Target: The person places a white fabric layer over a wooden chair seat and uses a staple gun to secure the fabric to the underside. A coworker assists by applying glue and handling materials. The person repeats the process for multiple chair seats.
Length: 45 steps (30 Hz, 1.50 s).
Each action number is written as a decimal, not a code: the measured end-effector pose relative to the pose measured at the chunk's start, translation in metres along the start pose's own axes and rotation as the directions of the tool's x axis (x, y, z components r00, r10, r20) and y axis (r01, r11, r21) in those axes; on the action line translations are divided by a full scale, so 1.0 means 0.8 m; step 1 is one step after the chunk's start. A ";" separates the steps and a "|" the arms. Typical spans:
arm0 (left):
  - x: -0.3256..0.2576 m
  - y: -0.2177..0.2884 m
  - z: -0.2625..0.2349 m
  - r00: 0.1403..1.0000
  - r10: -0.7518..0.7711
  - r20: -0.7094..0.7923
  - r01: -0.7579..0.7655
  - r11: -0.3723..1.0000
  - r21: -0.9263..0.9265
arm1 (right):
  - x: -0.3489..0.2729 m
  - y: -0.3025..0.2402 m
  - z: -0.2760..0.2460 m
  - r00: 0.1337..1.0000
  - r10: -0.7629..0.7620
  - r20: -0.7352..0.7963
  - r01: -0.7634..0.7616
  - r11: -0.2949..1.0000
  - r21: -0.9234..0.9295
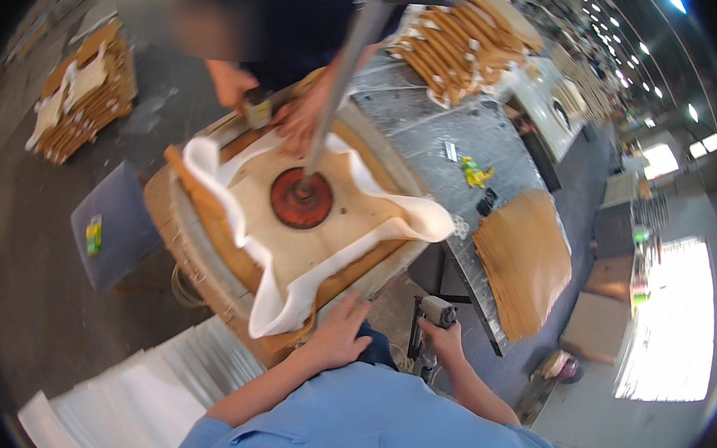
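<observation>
Hands first, in the head view: the person's left hand (pixel 340 334) lies spread, fingers open, flat on the near edge of one seat panel (pixel 308 220), pressing where the white foam sheet (pixel 285 302) hangs over the wood. The right hand (pixel 448 342) is closed round the grip of one staple gun (pixel 434 314), held just off the panel's near right corner, below the bench edge. The seat panel rests tilted on a round padded stand (pixel 184 240) in the middle of the picture, clamped under one red disc (pixel 301 198) at the foot of a single metal pole (pixel 346 63).

Across the panel, a second person's two hands (pixel 299 118) work its far edge; one holds a small tool (pixel 258 108), the other lies open on the foam.

Two stacks of wooden seat boards show: one at the left (pixel 82 93), one on the far end of the grey bench (pixel 466 39). One pile of tan sheets (pixel 524 258) sits on the bench's right end. One grey stool (pixel 114 226) stands at the left, and white foam sheets (pixel 143 392) lie on the floor near the left forearm.
</observation>
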<state>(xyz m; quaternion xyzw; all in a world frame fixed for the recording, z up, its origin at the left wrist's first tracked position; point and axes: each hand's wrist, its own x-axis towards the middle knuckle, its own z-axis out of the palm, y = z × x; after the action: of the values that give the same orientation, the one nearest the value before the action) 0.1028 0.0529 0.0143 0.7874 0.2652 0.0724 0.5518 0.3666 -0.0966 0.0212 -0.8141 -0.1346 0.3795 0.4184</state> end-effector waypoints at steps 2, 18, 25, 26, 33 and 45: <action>0.010 -0.011 0.007 0.998 -0.033 -0.058 0.040 0.992 0.123 | 0.030 0.003 -0.029 0.996 0.078 -0.048 -0.077 0.997 0.023; 0.107 0.052 0.121 0.546 -0.478 -0.688 0.785 0.579 0.220 | 0.668 0.005 -0.208 0.967 0.193 -0.163 -0.187 0.981 0.053; 0.154 0.065 0.109 0.471 -0.472 -0.745 0.848 0.475 0.236 | 0.796 0.007 -0.185 0.967 0.253 0.040 -0.250 0.901 0.354; 0.154 0.068 0.107 0.470 -0.479 -0.741 0.848 0.477 0.230 | 0.804 0.008 -0.180 0.968 0.241 0.068 -0.250 0.909 0.335; 0.174 0.076 0.065 0.533 -0.419 -0.735 0.816 0.484 0.316 | 0.837 0.065 -0.199 0.928 0.370 0.041 -0.352 0.838 0.417; 0.073 0.041 0.115 0.601 -0.172 -0.781 0.664 0.650 0.368 | 0.615 -0.076 -0.124 0.989 -0.036 0.141 0.041 0.999 -0.033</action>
<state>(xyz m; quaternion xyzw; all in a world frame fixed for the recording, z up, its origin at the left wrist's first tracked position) 0.2006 -0.0030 -0.0018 0.7443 0.6461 0.1232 0.1155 0.7775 0.1471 -0.1439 -0.7901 -0.1862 0.4250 0.4006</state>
